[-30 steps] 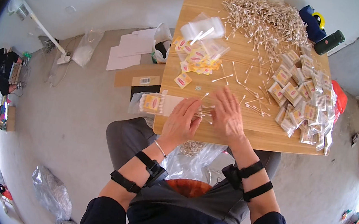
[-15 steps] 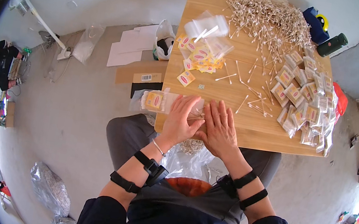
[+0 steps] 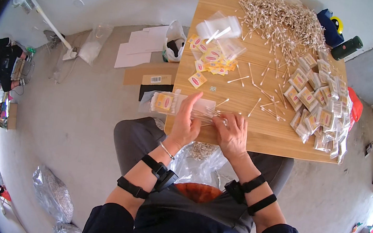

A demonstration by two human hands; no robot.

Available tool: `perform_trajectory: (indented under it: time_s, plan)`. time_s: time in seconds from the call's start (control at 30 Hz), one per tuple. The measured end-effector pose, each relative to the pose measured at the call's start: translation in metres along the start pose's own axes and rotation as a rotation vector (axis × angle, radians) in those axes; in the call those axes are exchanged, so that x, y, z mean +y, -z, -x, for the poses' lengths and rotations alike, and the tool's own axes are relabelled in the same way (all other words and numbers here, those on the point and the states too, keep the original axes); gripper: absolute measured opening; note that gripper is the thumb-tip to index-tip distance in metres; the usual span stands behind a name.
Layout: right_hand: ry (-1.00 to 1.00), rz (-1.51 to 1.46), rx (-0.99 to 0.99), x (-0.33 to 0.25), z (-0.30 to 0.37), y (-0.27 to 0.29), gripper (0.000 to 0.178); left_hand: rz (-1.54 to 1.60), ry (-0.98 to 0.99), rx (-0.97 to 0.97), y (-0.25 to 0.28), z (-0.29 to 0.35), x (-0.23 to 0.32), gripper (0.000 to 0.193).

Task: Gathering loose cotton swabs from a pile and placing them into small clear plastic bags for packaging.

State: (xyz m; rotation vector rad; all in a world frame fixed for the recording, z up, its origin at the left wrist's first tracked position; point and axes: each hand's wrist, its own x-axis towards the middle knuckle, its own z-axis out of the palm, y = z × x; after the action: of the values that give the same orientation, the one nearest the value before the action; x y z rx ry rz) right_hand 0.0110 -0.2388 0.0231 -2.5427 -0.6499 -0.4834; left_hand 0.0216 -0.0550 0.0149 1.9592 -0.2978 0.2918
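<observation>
On the near edge of the table, my right hand [image 3: 232, 132] has its fingers curled down over a few loose cotton swabs [image 3: 207, 112], pinching their right ends. Beside it my left hand [image 3: 186, 124] stands on edge, fingers stretched and palm turned toward the swabs; it grips nothing. Left of that hand lies a clear plastic bag [image 3: 146, 104] holding a row of cotton swabs with a yellow and white card [image 3: 165, 102] on top. Part of this bag is hidden behind my left hand. A single cotton swab [image 3: 222, 102] lies just beyond my hands.
A big heap of cotton swabs [image 3: 284, 22] covers the far side. Many filled swab packs [image 3: 314, 97] are piled at the right. Yellow cards [image 3: 213, 57] and empty clear bags [image 3: 218, 26] lie at the left. A dark green cylinder [image 3: 347, 48] stands at the far right.
My hands were flat over the swabs; now the left has turned on edge and the right has curled its fingers onto them. More of the swabs shows between the hands.
</observation>
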Motion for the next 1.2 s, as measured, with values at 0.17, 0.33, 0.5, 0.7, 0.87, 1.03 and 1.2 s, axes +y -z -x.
perform_trajectory:
  time_s: [0.17,0.33,0.5,0.7,0.87,1.03,1.2]
  plan:
    - [0.026,-0.026,-0.018,-0.004,0.009,-0.001,0.021,0.025,-0.009,0.019,0.001,0.000,-0.001,0.062]
    - [-0.054,0.012,0.008,-0.015,0.004,-0.002,0.029,0.243,0.074,0.060,-0.001,0.001,-0.007,0.058]
    - [-0.030,0.061,-0.100,-0.032,-0.004,-0.008,0.066,0.407,0.148,0.123,0.001,0.000,-0.007,0.050]
    - [-0.036,0.166,-0.460,-0.021,-0.016,-0.018,0.084,0.471,0.157,0.134,0.004,-0.001,-0.004,0.048]
    - [-0.040,0.184,-0.382,-0.013,-0.024,-0.021,0.078,0.468,0.156,0.150,0.005,-0.002,-0.003,0.048]
    - [-0.065,0.167,-0.419,-0.029,-0.001,-0.014,0.079,0.437,0.125,0.144,0.005,-0.001,-0.004,0.048]
    - [-0.078,0.158,-0.428,-0.028,-0.003,-0.014,0.080,0.414,0.112,0.130,0.003,0.000,-0.005,0.049]
